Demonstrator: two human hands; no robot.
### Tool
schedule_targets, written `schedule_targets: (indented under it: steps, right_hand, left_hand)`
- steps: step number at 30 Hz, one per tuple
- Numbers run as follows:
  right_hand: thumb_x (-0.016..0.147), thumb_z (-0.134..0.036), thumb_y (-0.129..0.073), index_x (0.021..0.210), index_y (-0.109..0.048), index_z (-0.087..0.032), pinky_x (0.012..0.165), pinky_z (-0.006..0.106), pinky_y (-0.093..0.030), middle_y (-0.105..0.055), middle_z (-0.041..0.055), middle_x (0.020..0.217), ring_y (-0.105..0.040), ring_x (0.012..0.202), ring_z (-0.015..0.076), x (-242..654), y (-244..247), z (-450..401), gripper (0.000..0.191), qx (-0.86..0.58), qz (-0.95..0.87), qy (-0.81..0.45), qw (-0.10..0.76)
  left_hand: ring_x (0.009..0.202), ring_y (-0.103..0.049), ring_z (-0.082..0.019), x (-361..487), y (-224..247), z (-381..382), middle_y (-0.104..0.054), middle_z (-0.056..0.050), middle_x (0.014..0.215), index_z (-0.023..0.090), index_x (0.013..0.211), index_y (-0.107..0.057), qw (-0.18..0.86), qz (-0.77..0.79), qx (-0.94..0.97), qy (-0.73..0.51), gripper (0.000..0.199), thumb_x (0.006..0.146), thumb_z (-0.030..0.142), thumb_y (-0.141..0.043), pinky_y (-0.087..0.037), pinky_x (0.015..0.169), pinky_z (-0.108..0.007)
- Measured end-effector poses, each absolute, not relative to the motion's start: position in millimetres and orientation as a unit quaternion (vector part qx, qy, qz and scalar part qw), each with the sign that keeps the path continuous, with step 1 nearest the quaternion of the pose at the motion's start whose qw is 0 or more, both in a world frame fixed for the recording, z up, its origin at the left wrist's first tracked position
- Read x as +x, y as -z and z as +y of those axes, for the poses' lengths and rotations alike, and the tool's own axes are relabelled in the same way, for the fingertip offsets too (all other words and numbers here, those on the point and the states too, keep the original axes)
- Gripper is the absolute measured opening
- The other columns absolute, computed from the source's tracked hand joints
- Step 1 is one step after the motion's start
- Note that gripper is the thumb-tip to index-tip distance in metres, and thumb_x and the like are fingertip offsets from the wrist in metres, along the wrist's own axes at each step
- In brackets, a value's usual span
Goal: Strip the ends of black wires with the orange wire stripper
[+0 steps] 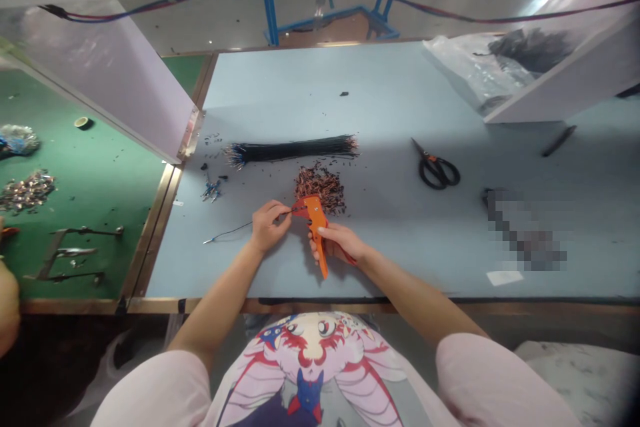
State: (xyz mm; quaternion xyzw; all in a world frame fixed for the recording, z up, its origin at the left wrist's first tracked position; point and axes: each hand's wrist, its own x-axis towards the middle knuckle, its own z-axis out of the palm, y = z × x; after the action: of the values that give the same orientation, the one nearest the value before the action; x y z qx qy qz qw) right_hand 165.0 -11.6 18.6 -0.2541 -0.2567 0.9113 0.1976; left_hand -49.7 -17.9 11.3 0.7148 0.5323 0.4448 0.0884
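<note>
My left hand (270, 223) pinches a thin black wire (233, 232), whose blue-and-silver tip lies out to the left over the table. The wire's other end reaches the jaws of an orange wire stripper (316, 230). Closed round the stripper's handles is my right hand (340, 243). Just beyond the tool's head lies a heap of copper-and-black scraps (323, 188). Behind that heap a long bundle of black wires (295, 149) lies crosswise, its blue and silver ends at the left.
Black-handled scissors (437, 170) lie right of the heap, with a blurred dark object (523, 230) farther right. Small blue-tipped pieces (212, 188) lie at the left. White upright panels (125, 80) flank the table. A person's arm (7, 307) shows at the left edge.
</note>
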Motion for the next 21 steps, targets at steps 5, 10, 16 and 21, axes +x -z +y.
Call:
schedule_targets:
  steps: [5, 10, 16, 21]
  right_hand:
    - [0.078, -0.037, -0.068, 0.089, -0.056, -0.011, 0.055, 0.034, -0.056, -0.064, 0.0046, 0.069, -0.063, 0.057, 0.0165, 164.8, -19.9, -11.5, 0.031, -0.258, -0.264, -0.909, 0.194]
    - [0.078, -0.039, -0.068, 0.088, -0.056, -0.012, 0.054, 0.034, -0.055, -0.062, 0.0032, 0.068, -0.06, 0.055, 0.0152, 164.6, -21.1, -11.7, 0.031, -0.263, -0.271, -0.907, 0.188]
    - [0.075, -0.04, -0.071, 0.085, -0.055, -0.013, 0.05, 0.032, -0.055, -0.057, -0.0002, 0.064, -0.057, 0.052, 0.0129, 163.6, -21.8, -13.3, 0.033, -0.273, -0.287, -0.9, 0.181]
    - [0.074, -0.042, -0.071, 0.081, -0.052, -0.015, 0.045, 0.029, -0.053, -0.053, -0.0022, 0.061, -0.053, 0.048, 0.0108, 165.0, -22.9, -16.0, 0.034, -0.28, -0.312, -0.889, 0.184]
  left_hand:
    - [0.057, -0.049, -0.008, -50.0, -10.1, -18.4, -0.061, -0.002, 0.073, 0.017, 0.077, -0.063, 0.098, 0.529, 0.713, -0.449, 0.005, 0.078, 0.017, -0.059, -0.042, 0.057, -0.02]
    - [0.057, -0.048, -0.008, -50.1, -10.2, -18.6, -0.06, -0.001, 0.072, 0.017, 0.077, -0.062, 0.089, 0.531, 0.717, -0.443, 0.005, 0.078, 0.017, -0.057, -0.04, 0.056, -0.02]
    - [0.054, -0.045, -0.009, -49.7, -12.0, -20.2, -0.052, 0.002, 0.057, 0.017, 0.072, -0.06, 0.055, 0.533, 0.737, -0.411, 0.01, 0.08, 0.018, -0.054, -0.035, 0.055, -0.022]
    - [0.049, -0.042, -0.009, -47.8, -13.7, -23.2, -0.047, 0.004, 0.052, 0.018, 0.071, -0.062, 0.045, 0.531, 0.746, -0.398, 0.014, 0.082, 0.02, -0.053, -0.031, 0.053, -0.022]
